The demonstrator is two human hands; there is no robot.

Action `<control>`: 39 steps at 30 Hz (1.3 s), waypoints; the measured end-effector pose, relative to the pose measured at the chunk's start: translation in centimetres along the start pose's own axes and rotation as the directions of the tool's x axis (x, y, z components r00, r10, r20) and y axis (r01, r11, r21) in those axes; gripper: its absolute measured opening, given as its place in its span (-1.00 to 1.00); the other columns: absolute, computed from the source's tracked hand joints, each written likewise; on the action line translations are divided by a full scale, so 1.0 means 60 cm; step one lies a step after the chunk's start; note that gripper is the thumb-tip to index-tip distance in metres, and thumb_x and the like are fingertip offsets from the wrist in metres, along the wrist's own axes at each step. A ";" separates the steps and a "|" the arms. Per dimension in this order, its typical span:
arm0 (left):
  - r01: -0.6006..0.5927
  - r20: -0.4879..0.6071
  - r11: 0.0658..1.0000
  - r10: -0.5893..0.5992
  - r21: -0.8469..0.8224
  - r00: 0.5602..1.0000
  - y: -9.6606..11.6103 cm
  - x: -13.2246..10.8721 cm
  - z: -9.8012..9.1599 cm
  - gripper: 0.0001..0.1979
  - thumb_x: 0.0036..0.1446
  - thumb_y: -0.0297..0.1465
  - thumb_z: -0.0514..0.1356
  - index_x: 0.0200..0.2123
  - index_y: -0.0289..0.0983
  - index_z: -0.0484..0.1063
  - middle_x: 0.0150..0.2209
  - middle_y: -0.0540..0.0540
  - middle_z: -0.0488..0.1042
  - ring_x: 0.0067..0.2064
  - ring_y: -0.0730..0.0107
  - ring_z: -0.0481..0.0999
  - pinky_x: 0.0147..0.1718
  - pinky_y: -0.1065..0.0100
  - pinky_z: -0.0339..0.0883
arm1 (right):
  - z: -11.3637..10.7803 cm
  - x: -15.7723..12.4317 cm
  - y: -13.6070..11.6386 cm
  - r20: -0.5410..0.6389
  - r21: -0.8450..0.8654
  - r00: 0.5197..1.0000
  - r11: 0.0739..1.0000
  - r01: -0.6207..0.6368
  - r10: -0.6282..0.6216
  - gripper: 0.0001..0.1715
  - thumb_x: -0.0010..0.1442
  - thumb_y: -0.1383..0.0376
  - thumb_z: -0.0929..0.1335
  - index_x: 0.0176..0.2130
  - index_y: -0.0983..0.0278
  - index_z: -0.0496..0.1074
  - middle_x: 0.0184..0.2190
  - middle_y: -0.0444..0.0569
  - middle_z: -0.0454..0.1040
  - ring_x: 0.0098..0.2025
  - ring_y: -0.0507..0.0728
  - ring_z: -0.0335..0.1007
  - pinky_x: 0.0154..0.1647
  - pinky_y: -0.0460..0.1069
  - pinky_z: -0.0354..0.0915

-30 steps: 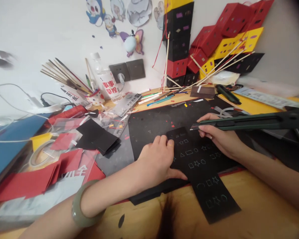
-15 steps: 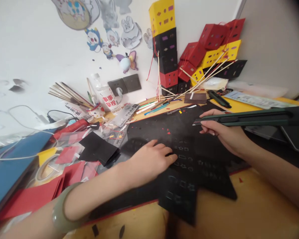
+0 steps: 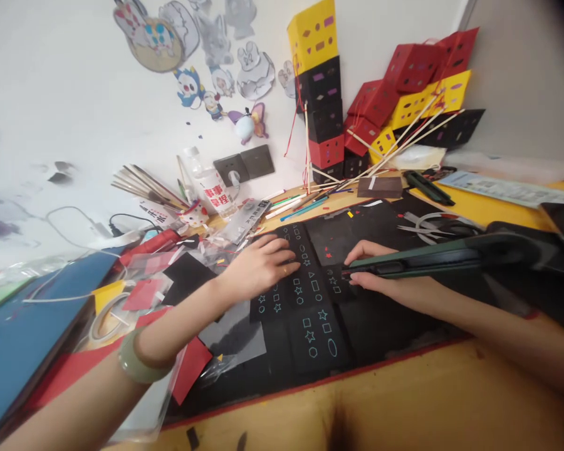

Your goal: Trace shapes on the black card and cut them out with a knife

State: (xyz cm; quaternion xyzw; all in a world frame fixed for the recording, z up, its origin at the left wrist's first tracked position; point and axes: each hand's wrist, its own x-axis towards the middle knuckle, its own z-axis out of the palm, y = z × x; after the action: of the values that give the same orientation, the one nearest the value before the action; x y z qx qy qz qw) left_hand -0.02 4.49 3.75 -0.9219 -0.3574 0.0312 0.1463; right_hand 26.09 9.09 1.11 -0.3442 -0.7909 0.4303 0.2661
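Note:
A sheet of black card (image 3: 326,351) with rows of outlined stars, rectangles, hexagons and ovals lies on the dark cutting mat (image 3: 380,326). My left hand (image 3: 263,266) rests on its left part, fingers stretched out and palm down, hiding some outlines. In my right hand (image 3: 373,266) is a dark green utility knife (image 3: 432,260), its handle running back over the wrist. The knife's tip end is near the card's right-hand outlines; whether it touches is hard to tell. Small red star cut-outs (image 3: 328,253) lie on the mat just beyond.
Patterned paper boxes (image 3: 319,88) stand stacked by the wall, with thin wooden sticks (image 3: 404,141) leaning beside them. Scissors (image 3: 432,227) lie behind the knife. Red paper (image 3: 192,369), clear plastic and a tape roll (image 3: 108,316) crowd the left. A bottle (image 3: 211,188) stands at the back.
The black card has swung left and now lies flat on the mat, no longer overhanging the front edge. My left hand went left with it; my right hand brought the knife leftward and lower.

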 end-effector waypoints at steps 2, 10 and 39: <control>0.030 -0.023 0.993 -0.033 -0.114 0.999 0.033 0.012 -0.002 -0.63 0.25 -0.49 -0.06 0.08 -0.16 0.27 -0.08 -0.09 0.40 -0.06 0.29 0.30 -0.13 0.27 0.29 | 0.008 0.007 0.003 0.026 -0.051 0.999 0.998 0.037 -0.036 -0.93 0.05 0.33 0.30 -0.35 0.21 0.31 -0.42 -0.17 0.40 -0.37 0.06 0.33 -0.39 -0.04 0.20; 0.113 0.011 0.967 -0.114 -0.229 0.993 0.083 0.030 0.032 -0.62 0.24 -0.50 -0.07 0.04 -0.06 0.31 -0.17 -0.05 0.33 -0.19 0.38 0.29 -0.33 0.40 0.28 | 0.020 0.015 0.022 0.071 -0.105 0.993 0.990 0.098 -0.091 -0.91 0.06 0.35 0.29 -0.33 0.20 0.32 -0.42 -0.20 0.38 -0.38 0.03 0.29 -0.40 -0.07 0.17; 0.137 0.003 0.967 -0.140 -0.216 0.990 0.078 0.023 0.039 -0.60 0.21 -0.54 -0.04 0.05 -0.05 0.28 -0.17 -0.03 0.27 -0.18 0.37 0.24 -0.42 0.43 0.20 | 0.038 0.018 0.030 0.045 -0.375 0.997 0.924 0.072 -0.059 -0.90 0.04 0.33 0.27 -0.33 0.16 0.30 -0.48 -0.21 0.39 -0.48 0.02 0.28 -0.47 -0.09 0.17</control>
State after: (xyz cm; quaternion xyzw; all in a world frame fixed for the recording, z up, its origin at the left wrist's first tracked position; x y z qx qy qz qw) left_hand 3.62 2.71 0.19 -0.9053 -0.4213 -0.0240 0.0494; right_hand 24.33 9.51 -1.42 -0.3553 -0.8739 0.2672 0.1965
